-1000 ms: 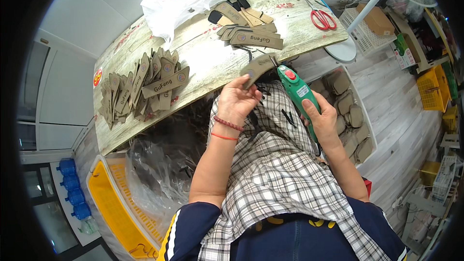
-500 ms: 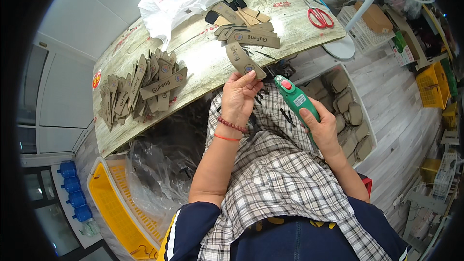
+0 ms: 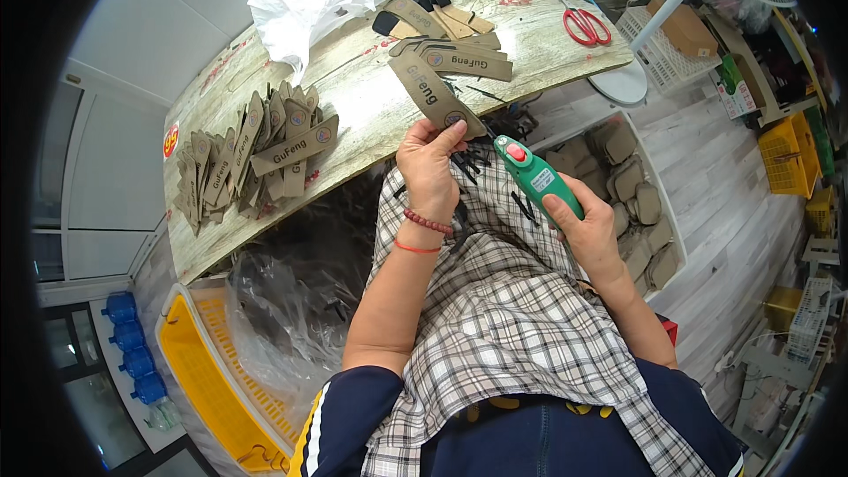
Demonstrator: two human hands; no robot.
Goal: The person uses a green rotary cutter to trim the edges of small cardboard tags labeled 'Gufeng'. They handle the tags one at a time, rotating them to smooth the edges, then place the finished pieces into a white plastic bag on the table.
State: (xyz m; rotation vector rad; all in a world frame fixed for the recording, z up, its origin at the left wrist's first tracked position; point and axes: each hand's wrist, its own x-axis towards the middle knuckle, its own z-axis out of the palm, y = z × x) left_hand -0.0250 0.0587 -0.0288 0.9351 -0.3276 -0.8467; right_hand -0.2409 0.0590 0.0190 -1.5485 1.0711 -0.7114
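— Holding what, the left hand [image 3: 430, 166]?
— A brown card tag [image 3: 435, 94], pinched at its lower end (it points to eleven o'clock over the table [image 3: 371, 106]).
— And the right hand [image 3: 587, 228]?
— Closed around a green tagging gun [image 3: 535, 175], at three o'clock of the left.

my left hand [image 3: 430, 168] covers the lower end of the brown card tag [image 3: 435, 94] | my right hand [image 3: 590, 230] hides the green tool [image 3: 536, 178] grip | tool tip too small to tell
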